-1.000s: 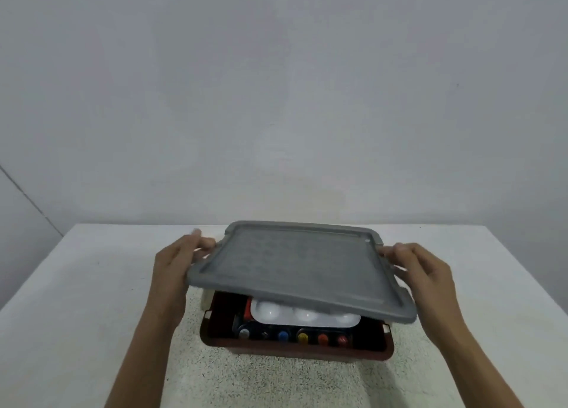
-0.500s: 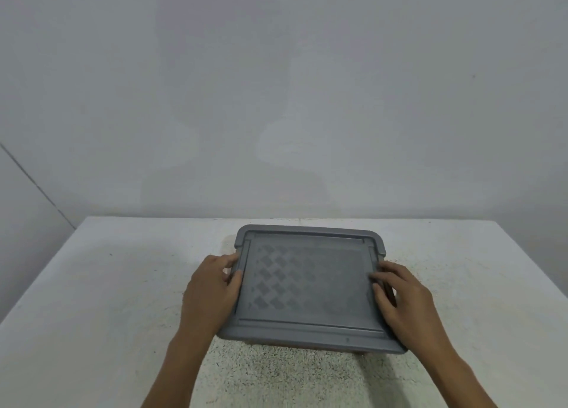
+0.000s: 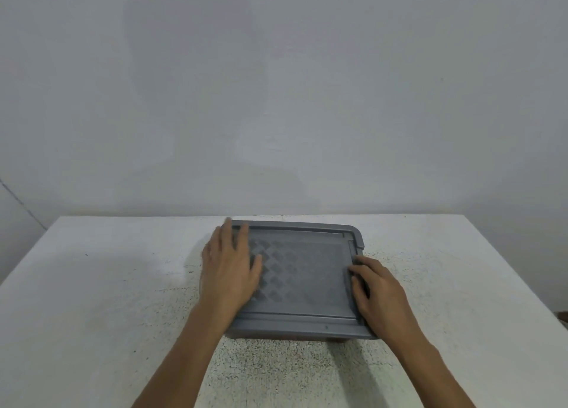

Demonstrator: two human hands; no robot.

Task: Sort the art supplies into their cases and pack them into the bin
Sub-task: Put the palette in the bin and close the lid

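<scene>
Where lidded bin (image 3: 302,272) sits — speckled table (image 3: 92,315).

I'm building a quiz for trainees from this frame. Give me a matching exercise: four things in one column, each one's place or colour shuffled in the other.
1. left hand
2. right hand
3. lid
4. table

a. white, speckled
b. on the lid's right edge
c. grey, diamond pattern
d. flat on the lid's left side

Pairs: 1-d, 2-b, 3-c, 4-a
</scene>
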